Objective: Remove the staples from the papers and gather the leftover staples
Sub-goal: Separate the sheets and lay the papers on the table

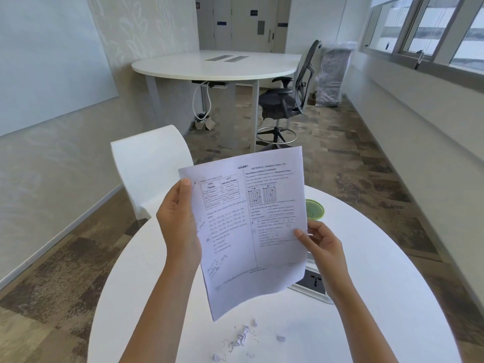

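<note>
Holding the paper (248,226) up in the air over the white table (379,271), I grip it with both hands. My left hand (178,221) holds the left edge, thumb on the front and fingers behind. My right hand (323,244) pinches the right edge low down, thumb on the front. Small torn paper scraps (242,339) and a few bent staples (255,339) lie near the table's near edge. A green round thing (315,209) peeks out behind the paper's right side.
</note>
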Available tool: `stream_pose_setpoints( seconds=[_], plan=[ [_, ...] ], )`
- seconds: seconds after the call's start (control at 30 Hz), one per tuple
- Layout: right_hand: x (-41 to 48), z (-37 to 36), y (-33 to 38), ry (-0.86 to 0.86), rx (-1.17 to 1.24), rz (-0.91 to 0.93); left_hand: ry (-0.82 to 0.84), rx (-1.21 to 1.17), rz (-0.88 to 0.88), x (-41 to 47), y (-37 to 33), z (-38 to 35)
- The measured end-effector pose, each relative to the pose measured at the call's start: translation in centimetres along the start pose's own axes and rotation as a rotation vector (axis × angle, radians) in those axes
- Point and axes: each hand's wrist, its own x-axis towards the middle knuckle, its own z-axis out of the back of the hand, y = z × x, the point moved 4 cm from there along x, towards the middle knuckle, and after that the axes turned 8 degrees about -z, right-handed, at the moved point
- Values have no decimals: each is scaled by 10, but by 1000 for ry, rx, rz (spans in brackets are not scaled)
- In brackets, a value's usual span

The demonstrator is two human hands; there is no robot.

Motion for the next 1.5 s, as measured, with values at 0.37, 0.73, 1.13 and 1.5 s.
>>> stream_pose_setpoints(
  seconds=[0.37,0.73,1.13,1.5],
  plan=[
    [2,16,-44,-54,151,-180,-288,-153,160,18,26,22],
    [5,-16,-79,-3,54,-287,-347,-47,300,19,84,44],
    [38,7,-92,-181,-186,-302,19,651,352,34,142,102],
    [86,-16,-117,105,-217,-522,-172,409,468,70,184,108]
  ],
)
